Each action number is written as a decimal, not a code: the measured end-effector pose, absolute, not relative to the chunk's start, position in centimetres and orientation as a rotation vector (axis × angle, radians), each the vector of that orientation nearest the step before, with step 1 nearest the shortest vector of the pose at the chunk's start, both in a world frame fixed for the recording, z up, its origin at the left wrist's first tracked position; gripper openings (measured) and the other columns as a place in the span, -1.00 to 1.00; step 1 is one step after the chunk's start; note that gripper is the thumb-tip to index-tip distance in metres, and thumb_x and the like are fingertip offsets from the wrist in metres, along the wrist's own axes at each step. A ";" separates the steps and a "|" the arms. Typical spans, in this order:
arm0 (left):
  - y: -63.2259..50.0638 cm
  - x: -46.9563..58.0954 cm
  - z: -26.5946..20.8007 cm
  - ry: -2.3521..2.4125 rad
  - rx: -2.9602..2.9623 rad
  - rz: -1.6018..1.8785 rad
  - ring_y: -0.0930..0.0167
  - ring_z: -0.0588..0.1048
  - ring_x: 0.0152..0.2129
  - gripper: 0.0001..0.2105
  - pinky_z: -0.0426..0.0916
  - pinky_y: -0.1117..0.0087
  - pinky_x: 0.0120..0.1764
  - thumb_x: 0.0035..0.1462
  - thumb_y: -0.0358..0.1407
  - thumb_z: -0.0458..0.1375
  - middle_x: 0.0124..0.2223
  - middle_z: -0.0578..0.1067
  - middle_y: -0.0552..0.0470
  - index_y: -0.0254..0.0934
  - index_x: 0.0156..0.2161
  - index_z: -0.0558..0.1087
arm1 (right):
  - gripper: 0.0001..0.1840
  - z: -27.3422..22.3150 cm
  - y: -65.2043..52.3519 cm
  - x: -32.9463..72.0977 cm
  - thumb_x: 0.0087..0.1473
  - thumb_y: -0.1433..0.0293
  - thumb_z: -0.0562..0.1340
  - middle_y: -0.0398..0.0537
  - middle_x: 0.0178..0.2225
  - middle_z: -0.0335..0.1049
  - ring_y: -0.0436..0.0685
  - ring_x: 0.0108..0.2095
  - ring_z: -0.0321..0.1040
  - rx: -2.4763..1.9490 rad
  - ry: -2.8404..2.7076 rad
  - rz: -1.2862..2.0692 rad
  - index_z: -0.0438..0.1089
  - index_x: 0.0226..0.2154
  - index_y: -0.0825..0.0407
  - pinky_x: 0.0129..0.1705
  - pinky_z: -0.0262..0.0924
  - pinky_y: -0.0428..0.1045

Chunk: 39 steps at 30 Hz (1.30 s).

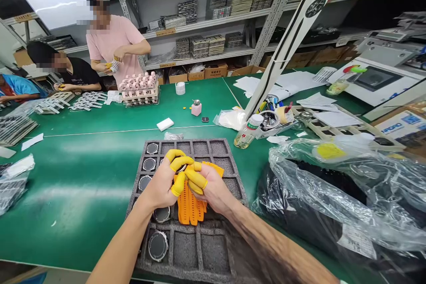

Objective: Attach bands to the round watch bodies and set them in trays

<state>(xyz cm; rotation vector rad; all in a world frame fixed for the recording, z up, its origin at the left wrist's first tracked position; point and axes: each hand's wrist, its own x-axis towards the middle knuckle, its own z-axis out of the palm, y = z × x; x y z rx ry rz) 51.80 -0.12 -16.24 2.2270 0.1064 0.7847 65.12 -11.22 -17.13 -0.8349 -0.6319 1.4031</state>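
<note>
Both hands wear yellow finger cots and meet above a grey foam tray (238, 186). My left hand (166, 182) is closed around a small round watch case (181, 168), mostly hidden by the fingers. From the other side my right hand (208, 184) pinches at the same watch case. Several orange watch straps (189, 206) lie on the tray under the hands. Another orange strap piece (214, 168) shows behind my right hand; whether it is held I cannot tell. Round watch faces sit down the tray's left column, including a large one (158, 246) near the front.
To the right lies a black bundle in clear plastic (333, 195). Behind the tray stand a bottle (248, 132), a pink dispenser (196, 108) and a white block (165, 124). A slanted white post (282, 49) rises at the right. Co-workers (116, 40) are at the far left.
</note>
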 end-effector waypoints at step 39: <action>0.8 52.3 -16.9 0.601 1.312 0.810 0.36 0.64 -0.35 -0.61 0.55 0.32 -0.26 0.15 -0.03 0.40 -0.10 0.64 -0.01 -0.20 -0.14 0.38 | -0.79 -19.1 -16.3 74.1 0.31 0.25 0.28 0.14 -0.04 0.48 0.37 0.04 0.35 -2.212 -1.495 0.334 0.46 -0.10 0.03 0.02 0.23 0.20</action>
